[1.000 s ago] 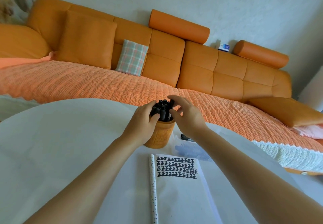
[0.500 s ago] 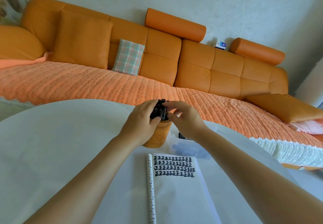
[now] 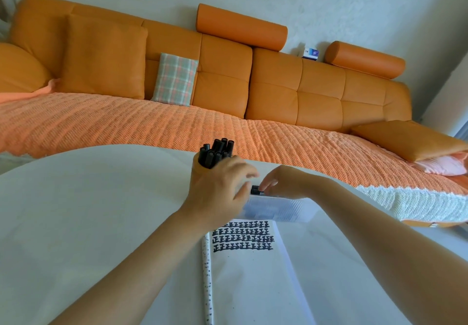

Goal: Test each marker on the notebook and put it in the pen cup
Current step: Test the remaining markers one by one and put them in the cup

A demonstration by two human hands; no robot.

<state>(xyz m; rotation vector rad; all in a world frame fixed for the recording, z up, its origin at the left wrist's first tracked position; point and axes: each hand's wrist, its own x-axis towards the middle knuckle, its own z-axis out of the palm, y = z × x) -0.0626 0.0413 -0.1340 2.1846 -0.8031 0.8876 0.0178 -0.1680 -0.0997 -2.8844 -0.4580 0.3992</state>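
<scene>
one marker [image 3: 256, 190] is pinched by right hand [image 3: 283, 182] at clear box [image 3: 278, 209].
left hand [image 3: 215, 193] is seen blurred, fingers loose, nothing gripped, in front of pen cup [image 3: 196, 166]; notebook [image 3: 253, 269] is marked.

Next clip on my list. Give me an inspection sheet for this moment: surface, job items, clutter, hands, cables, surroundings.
Surface: white round table.
Job's things: pen cup, mostly hidden behind the left hand, packed with black markers; open notebook with four rows of black test marks; one loose marker above a clear plastic box.
Clutter: nothing seen.
Hands: left hand open in front of the cup, fingers blurred; right hand pinches the loose marker.
Cables: nothing seen.
Surroundings: orange sofa with a plaid cushion, a small box on its back, pale wall.
</scene>
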